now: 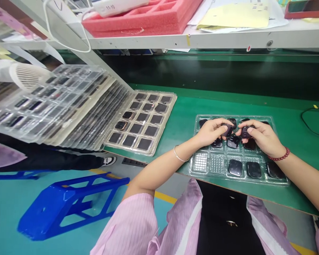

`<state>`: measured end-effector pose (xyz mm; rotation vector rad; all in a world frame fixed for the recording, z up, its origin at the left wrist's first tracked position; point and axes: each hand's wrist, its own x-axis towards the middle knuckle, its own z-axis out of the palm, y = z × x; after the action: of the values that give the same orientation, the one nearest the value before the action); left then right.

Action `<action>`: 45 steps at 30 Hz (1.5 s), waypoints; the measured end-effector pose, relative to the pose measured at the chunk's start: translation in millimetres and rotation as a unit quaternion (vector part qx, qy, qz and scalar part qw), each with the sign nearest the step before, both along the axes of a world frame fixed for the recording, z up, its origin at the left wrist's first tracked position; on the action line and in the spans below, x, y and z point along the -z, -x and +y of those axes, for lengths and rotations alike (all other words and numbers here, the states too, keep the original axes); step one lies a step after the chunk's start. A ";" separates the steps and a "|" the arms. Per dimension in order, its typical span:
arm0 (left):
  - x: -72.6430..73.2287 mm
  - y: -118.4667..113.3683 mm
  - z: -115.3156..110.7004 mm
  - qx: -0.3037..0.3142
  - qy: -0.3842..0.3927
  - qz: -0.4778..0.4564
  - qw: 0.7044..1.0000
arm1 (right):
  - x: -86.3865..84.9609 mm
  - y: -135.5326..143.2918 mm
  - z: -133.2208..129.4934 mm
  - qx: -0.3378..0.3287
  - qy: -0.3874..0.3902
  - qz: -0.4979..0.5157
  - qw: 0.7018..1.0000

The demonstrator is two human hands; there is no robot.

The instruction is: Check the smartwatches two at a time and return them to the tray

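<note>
A clear plastic tray (202, 170) with square pockets lies on the green bench in front of me. Several pockets hold dark square watch bodies (235, 167); two pockets at the near left are bare. My left hand (211, 131) hovers over the tray's middle and pinches one dark watch body (228, 129) between thumb and fingers. My right hand (263, 136) is just beside it, fingers closed on a second dark watch body (245, 132). The two hands nearly touch above the tray.
A fanned stack of similar filled trays (140, 118) leans along the bench to the left. A shelf above carries a pink foam tray (149, 17) and papers (236, 14). A blue stool (69, 203) lies tipped on the floor. A black cable (312, 125) runs at far right.
</note>
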<state>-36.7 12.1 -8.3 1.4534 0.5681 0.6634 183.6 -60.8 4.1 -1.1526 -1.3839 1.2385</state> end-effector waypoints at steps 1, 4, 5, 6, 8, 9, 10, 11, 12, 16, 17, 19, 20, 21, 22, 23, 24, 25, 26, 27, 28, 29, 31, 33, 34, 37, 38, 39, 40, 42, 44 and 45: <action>0.1 -0.1 0.0 0.002 -0.001 -0.002 1.000 | -0.3 0.0 0.0 0.000 0.005 -0.003 1.000; 0.7 -0.8 -0.1 -0.007 -0.016 -0.014 1.000 | -0.7 0.3 0.2 -0.010 -0.004 -0.009 1.000; 1.0 -1.2 -0.2 -0.013 -0.024 -0.017 0.999 | -0.7 0.6 0.4 -0.014 -0.011 -0.010 1.000; 1.5 -1.5 -0.2 -0.018 -0.033 -0.018 0.999 | -0.6 0.9 0.5 -0.016 -0.016 -0.009 1.000; 2.8 -1.9 -0.4 -0.024 -0.044 -0.019 0.999 | 0.0 1.7 0.6 -0.015 -0.020 -0.012 1.000; 3.6 -1.9 -0.5 -0.024 -0.045 -0.019 0.999 | 0.4 2.1 0.6 -0.011 -0.018 -0.016 1.000; 4.3 -1.9 -0.6 -0.023 -0.043 -0.019 0.999 | 0.9 2.5 0.4 -0.007 -0.015 -0.021 1.000; 5.0 -1.8 -0.7 -0.022 -0.040 -0.019 0.999 | 1.3 2.8 0.3 -0.004 -0.011 -0.026 1.000; 5.5 -1.8 -0.9 -0.021 -0.036 -0.017 0.999 | 1.8 2.9 0.2 -0.002 -0.008 -0.031 0.999; 6.6 -1.5 -1.5 -0.030 -0.039 -0.006 0.999 | 2.6 2.3 -0.2 -0.007 -0.003 -0.039 0.999; 6.7 -1.5 -1.6 -0.033 -0.043 -0.003 0.999 | 2.7 2.0 -0.3 -0.009 -0.003 -0.039 0.999; 7.1 -1.6 -1.7 -0.037 -0.052 0.003 0.998 | 3.0 1.4 -0.3 -0.010 -0.002 -0.041 0.999; 7.3 -1.6 -1.6 -0.038 -0.057 0.004 0.998 | 3.2 1.3 -0.3 -0.010 -0.002 -0.042 0.999; 7.6 -1.6 -1.5 -0.040 -0.061 0.005 0.997 | 3.4 1.2 -0.2 -0.010 -0.001 -0.043 0.999; 7.8 -1.7 -1.4 -0.041 -0.064 0.005 0.997 | 3.6 1.2 -0.1 -0.010 0.001 -0.045 0.999; 7.9 -1.6 -1.3 -0.042 -0.067 0.005 0.997 | 3.7 1.3 0.0 -0.009 0.003 -0.047 0.999; 7.9 -1.6 -1.4 -0.043 -0.069 0.006 0.997 | 3.8 1.6 0.0 -0.007 0.004 -0.047 0.999; 7.6 -1.5 -1.6 -0.045 -0.073 0.009 0.996 | 3.7 1.9 0.0 -0.005 0.004 -0.047 0.999; 7.2 -1.4 -2.0 -0.046 -0.078 0.012 0.996 | 3.6 2.3 0.1 -0.004 0.003 -0.047 0.999; 6.6 -1.3 -2.5 -0.046 -0.084 0.016 0.995 | 3.4 2.7 0.1 -0.003 0.001 -0.045 0.999; 5.9 -1.1 -3.1 -0.046 -0.093 0.021 0.994 | 3.1 3.2 0.1 -0.003 0.000 -0.043 0.999; 5.2 -0.9 -3.7 -0.046 -0.101 0.027 0.993 | 2.8 3.6 0.2 -0.003 -0.002 -0.041 0.999; 4.0 -0.6 -4.6 -0.045 -0.120 0.040 0.991 | 2.2 4.2 0.4 -0.003 -0.001 -0.040 0.999; 3.3 -0.4 -5.2 -0.048 -0.137 0.055 0.988 | 1.7 4.5 0.6 -0.002 0.001 -0.041 0.999; 3.1 -0.4 -5.4 -0.050 -0.143 0.061 0.987 | 1.6 4.4 0.7 -0.002 0.002 -0.043 0.999; 2.8 -0.5 -5.6 -0.054 -0.153 0.069 0.984 | 1.8 3.9 0.9 -0.007 0.001 -0.049 0.999; 2.6 -0.7 -5.7 -0.056 -0.154 0.069 0.984 | 1.9 3.7 0.9 -0.009 0.001 -0.050 0.999; 2.5 -0.8 -5.8 -0.058 -0.154 0.069 0.984 | 2.1 3.4 0.9 -0.011 0.000 -0.051 0.999; 2.3 -1.0 -5.9 -0.060 -0.155 0.067 0.984 | 2.3 3.3 0.9 -0.012 -0.001 -0.051 0.999; 1.9 -1.4 -6.0 -0.059 -0.155 0.062 0.984 | 2.5 3.4 0.8 -0.014 -0.005 -0.051 0.999; 1.7 -1.6 -6.1 -0.056 -0.153 0.060 0.985 | 2.2 4.0 0.6 -0.014 -0.006 -0.052 0.999; 1.7 -1.6 -6.1 -0.055 -0.153 0.061 0.985 | 1.9 4.3 0.4 -0.013 -0.005 -0.053 0.999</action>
<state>-35.2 6.0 -10.0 1.7698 0.6665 0.7772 179.3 -60.4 2.2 -1.2128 -1.4852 1.2021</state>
